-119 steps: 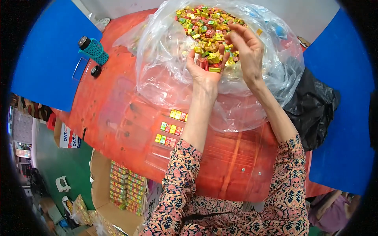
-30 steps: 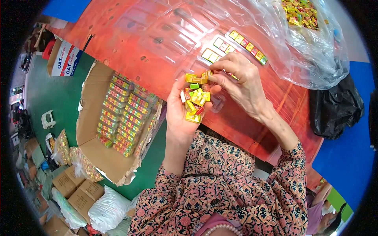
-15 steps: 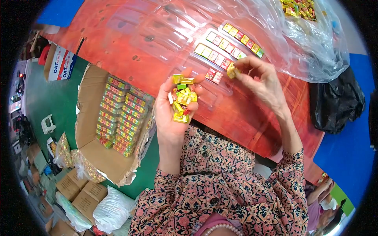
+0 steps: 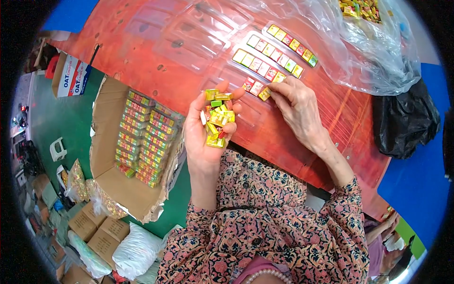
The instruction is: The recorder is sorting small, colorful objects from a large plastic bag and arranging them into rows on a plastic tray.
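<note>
My left hand is cupped, palm up, around a heap of small wrapped candies, mostly yellow with some green, red and white. With thumb and fingertips pressed together, my right hand grips a yellow candy at the end of the nearest, short row. That row lies in a clear plastic tray on the red table. Farther off in the tray, longer rows of candies lie side by side in narrow slots. My right fingers partly cover the near row's right end.
More clear trays lie to the left on the red table. At the far right stands a clear bag of candies, beside a black bag. An open carton at left holds stacked packs of candies. Another person's arm shows at lower right.
My right hand has moved down and left, bringing a yellow candy to the end of the near row. A yellow candy now ends the row behind. My left hand stays nearly still.
</note>
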Tool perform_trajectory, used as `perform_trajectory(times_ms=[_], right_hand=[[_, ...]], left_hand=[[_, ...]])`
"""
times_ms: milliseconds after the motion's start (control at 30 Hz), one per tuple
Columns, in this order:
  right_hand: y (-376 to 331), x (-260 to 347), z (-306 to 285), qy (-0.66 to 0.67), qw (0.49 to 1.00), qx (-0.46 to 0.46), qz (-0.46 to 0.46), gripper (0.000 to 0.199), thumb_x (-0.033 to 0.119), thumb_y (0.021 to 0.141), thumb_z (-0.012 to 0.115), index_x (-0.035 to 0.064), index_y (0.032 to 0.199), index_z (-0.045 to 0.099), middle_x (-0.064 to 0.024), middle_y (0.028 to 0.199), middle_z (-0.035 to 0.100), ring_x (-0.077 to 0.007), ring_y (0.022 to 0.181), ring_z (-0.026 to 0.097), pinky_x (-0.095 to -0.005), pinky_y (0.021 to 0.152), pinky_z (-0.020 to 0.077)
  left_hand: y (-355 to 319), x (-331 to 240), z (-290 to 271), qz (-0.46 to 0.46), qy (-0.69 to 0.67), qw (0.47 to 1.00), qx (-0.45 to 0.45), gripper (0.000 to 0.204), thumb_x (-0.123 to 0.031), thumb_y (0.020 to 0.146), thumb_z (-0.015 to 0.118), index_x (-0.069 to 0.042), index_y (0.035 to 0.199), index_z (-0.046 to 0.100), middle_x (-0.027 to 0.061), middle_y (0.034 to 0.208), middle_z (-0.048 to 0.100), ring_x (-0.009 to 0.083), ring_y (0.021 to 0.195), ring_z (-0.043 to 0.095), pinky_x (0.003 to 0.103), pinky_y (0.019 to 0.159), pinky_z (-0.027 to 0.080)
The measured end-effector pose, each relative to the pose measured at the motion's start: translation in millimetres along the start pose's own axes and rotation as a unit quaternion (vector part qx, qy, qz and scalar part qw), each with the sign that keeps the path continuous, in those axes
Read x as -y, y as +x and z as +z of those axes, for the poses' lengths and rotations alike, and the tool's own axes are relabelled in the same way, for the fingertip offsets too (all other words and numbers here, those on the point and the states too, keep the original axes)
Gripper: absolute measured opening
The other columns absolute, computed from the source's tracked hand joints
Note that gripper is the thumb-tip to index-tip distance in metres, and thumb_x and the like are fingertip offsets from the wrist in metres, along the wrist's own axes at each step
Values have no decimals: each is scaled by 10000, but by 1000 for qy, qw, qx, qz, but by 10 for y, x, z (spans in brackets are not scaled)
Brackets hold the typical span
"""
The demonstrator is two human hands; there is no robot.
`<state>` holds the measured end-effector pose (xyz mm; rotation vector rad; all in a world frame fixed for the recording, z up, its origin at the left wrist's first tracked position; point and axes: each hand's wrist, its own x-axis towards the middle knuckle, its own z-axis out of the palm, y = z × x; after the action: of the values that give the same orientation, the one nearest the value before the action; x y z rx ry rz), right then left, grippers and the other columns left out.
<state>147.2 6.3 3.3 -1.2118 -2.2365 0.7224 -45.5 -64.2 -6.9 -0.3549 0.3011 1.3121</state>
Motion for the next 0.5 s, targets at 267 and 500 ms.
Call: perform_trajectory(times_ms=[267, 500], right_hand=[[-42, -32, 91, 41, 998, -26, 33, 147, 18, 729, 654, -9, 865, 605, -95, 762, 546, -212, 676, 552, -311, 605, 441], [-35, -3, 108, 60, 998, -31, 3, 181, 36, 719, 666, 1, 887, 608, -97, 799, 527, -221, 739, 537, -320, 649, 440]], left_hand=[[7, 4, 9, 0, -6, 1000, 8, 429, -289, 916, 405, -9, 1238, 444, 262, 1197, 481, 270, 860, 573, 283, 499, 493], [36, 2, -1, -7, -10, 1000, 2, 424, -289, 914, 409, -8, 1229, 451, 269, 1197, 486, 294, 867, 608, 313, 509, 517]])
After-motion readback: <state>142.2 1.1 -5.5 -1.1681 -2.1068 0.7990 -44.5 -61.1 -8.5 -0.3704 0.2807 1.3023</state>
